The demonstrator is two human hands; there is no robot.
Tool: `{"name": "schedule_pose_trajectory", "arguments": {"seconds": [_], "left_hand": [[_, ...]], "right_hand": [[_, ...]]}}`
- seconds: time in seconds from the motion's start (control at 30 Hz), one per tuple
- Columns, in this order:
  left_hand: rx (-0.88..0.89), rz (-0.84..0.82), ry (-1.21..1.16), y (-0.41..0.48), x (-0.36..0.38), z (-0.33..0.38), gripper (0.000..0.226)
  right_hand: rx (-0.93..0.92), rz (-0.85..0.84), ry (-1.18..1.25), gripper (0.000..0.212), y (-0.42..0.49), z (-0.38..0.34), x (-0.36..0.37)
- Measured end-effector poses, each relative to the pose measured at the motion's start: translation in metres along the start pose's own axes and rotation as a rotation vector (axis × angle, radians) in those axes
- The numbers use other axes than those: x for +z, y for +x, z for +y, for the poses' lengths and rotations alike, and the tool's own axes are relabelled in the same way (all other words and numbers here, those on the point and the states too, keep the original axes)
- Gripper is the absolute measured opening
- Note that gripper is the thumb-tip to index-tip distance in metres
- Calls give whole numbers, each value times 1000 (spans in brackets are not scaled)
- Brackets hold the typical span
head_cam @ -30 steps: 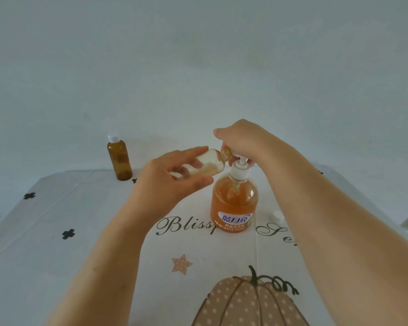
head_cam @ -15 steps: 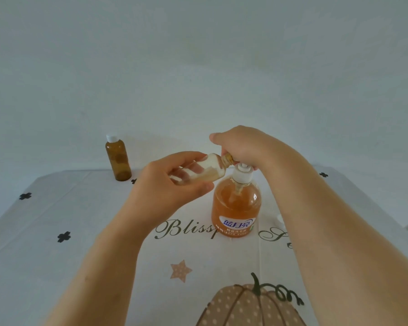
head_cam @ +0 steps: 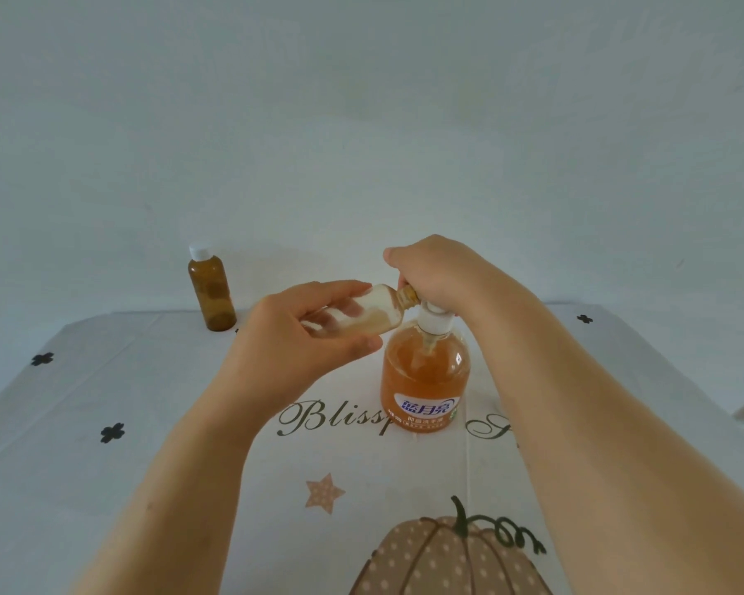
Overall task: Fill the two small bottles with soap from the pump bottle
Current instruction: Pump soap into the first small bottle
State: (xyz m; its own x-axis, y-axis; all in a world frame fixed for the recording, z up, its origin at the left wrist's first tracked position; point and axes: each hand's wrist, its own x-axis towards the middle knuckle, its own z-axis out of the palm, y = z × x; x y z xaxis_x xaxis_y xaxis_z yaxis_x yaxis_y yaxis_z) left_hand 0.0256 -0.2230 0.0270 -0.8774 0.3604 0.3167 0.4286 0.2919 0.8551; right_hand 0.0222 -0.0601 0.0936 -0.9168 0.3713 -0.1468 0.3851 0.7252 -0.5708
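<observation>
Orange soap fills most of the pump bottle (head_cam: 424,380), which stands upright on the bench (head_cam: 104,380), just past the script lettering printed on the pale cloth. The person's right hand (head_cam: 434,272) sits on top of it, fingers (head_cam: 409,255) curled down over the white pump head so that the spout is hidden. The left hand (head_cam: 301,337) holds the clear small bottle (head_cam: 374,313) in the air just left of the pump, with the thumb under it and the other fingers over it. That bottle lies nearly on its side, its open neck pointing right and tucked under the right hand; I cannot tell whether the mouth touches the spout. A little pale soap lies along its lower wall. The brown small bottle (head_cam: 212,294) stands upright with its white cap on, well apart at the far left of the bench, close to the wall. Nearer me the cloth shows a spotted star (head_cam: 324,493) and a pumpkin (head_cam: 447,556).
</observation>
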Motion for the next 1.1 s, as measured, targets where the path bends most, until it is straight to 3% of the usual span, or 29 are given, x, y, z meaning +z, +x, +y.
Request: {"name": "schedule_pose_trajectory", "arguments": {"seconds": [0.13,0.33,0.53,0.7,1.1], "left_hand": [[25,29,-23,0,0,3,43],[22,12,-38,-1,0,2,43],[-3,-17,-45,0,-1,0,43],[-24,-39,-39,0,-2,0,43],[-34,-67,12,3,-2,-6,40]], "right_hand": [[-2,121,22,43,8,1,-3],[-37,109,-40,56,8,1,-3],[-77,69,-111,54,15,2,-4],[-49,54,-97,29,22,4,-2],[-83,76,-4,41,27,17,10]]}}
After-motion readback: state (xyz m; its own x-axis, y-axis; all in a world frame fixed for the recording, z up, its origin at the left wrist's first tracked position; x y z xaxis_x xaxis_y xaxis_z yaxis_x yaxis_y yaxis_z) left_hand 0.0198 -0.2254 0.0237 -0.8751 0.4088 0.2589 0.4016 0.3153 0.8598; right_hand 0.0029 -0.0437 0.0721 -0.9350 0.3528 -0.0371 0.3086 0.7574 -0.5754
